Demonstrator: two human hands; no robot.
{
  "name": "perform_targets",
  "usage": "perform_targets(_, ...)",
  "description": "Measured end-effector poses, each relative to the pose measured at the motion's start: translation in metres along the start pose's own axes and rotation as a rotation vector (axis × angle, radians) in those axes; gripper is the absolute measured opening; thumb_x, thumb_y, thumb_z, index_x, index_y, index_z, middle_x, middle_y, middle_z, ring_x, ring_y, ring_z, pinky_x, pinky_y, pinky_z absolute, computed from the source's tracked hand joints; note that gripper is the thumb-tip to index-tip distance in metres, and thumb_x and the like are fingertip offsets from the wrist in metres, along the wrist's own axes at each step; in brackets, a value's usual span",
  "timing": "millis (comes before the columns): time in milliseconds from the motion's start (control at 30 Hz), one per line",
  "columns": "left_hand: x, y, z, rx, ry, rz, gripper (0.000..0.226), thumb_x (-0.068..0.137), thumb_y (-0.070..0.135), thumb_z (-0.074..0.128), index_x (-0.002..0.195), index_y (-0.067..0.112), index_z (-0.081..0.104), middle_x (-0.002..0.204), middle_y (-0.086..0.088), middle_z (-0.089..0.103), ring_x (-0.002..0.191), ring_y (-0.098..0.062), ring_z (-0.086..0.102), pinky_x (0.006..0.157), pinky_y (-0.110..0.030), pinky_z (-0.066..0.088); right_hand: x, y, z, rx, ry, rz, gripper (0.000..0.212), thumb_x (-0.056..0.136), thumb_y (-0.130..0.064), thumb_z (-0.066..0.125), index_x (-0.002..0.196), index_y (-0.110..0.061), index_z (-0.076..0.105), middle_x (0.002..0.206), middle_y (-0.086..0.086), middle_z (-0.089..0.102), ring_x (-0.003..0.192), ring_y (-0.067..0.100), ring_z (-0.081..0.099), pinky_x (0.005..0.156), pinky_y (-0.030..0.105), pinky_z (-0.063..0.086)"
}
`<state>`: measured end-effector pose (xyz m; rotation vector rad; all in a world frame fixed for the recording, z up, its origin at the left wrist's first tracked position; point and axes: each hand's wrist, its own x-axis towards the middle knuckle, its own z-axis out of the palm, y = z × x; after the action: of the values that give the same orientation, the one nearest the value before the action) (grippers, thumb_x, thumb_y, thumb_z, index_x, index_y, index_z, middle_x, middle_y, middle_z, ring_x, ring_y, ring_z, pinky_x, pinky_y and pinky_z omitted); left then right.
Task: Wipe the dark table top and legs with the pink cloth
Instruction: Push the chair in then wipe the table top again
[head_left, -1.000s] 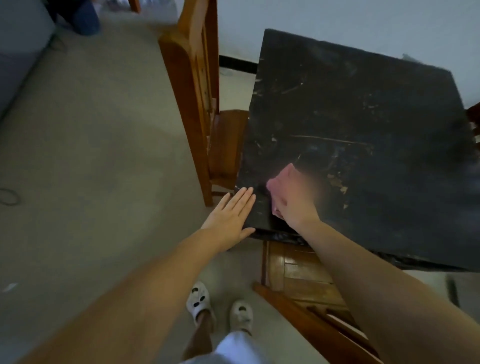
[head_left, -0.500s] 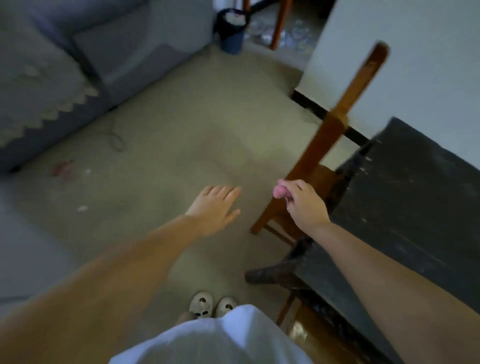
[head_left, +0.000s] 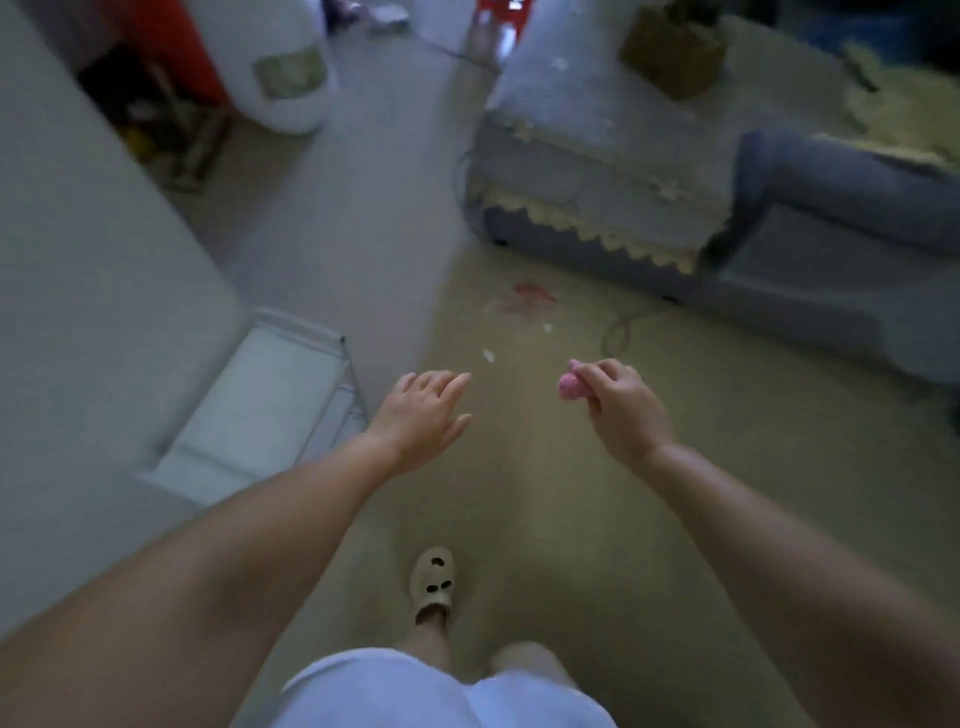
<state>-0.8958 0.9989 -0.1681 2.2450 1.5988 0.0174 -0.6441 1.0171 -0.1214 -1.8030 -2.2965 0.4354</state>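
The right hand (head_left: 626, 410) grips the cloth (head_left: 571, 387), bunched into a small wad that pokes out past its fingertips; the left hand (head_left: 423, 413) beside it hangs relaxed and empty. The cloth looks soft and light, probably best spread flat under the palm. No surface shows.

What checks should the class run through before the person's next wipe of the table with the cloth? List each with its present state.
1. Pink cloth in hand: ok, the right hand pinches it, bunched.
2. Left hand free: ok, fingers spread, holding nothing.
3. Dark table in view: not ok, only floor, a sofa and a white cabinet show.
4. Cloth touching a surface: not ok, it is held in the air.
5. Cloth clean enough: cannot tell, too blurred.
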Motion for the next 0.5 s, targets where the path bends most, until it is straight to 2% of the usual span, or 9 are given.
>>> perform_targets(167, -0.030, -0.074, 0.000, -0.115, 0.087, -0.413, 0.079, 0.078, 0.054, 0.013, 0.136, 0.006, 0.040, 0.133, -0.016, 0.049, 0.120, -0.031, 0.047, 0.100, -0.043, 0.032, 0.120, -0.075, 0.043, -0.005, -0.212, -0.373, 0.034, 0.086, -0.005, 0.058, 0.118, -0.015, 0.063, 0.108, 0.006, 0.065, 0.099, 0.035, 0.056, 0.075, 0.036, 0.047)
perform_targets(300, -0.059, -0.110, 0.035, -0.184, 0.125, -0.771, 0.055, 0.095, 0.040, 0.033, 0.142, 0.011, 0.027, 0.145, -0.009, 0.035, 0.132, -0.025, 0.032, 0.109, -0.039, 0.022, 0.188, -0.142, 0.099, 0.028, -0.369, -0.703, 0.039, 0.084, -0.003, 0.057, 0.120, -0.016, 0.062, 0.111, 0.004, 0.064, 0.103, 0.034, 0.055, 0.080, 0.039, 0.052)
perform_targets(400, -0.068, -0.128, 0.071, -0.241, 0.190, -1.030, 0.054, 0.096, 0.035, 0.038, 0.143, 0.010, 0.025, 0.147, -0.010, 0.032, 0.135, -0.025, 0.028, 0.110, -0.038, 0.021, 0.219, -0.191, 0.152, 0.079, -0.496, -0.935, 0.036, 0.090, -0.006, 0.050, 0.123, -0.018, 0.059, 0.118, 0.000, 0.060, 0.110, 0.024, 0.051, 0.082, 0.028, 0.044)
perform_targets(500, -0.059, -0.143, 0.110, -0.291, 0.240, -1.227, 0.056, 0.096, 0.035, 0.038, 0.144, 0.011, 0.021, 0.150, -0.011, 0.025, 0.139, -0.025, 0.020, 0.113, -0.040, 0.019, 0.234, -0.227, 0.205, 0.068, -0.580, -1.144, 0.042, 0.092, -0.001, 0.046, 0.129, -0.018, 0.052, 0.126, 0.001, 0.055, 0.115, 0.023, 0.047, 0.084, 0.036, 0.048)
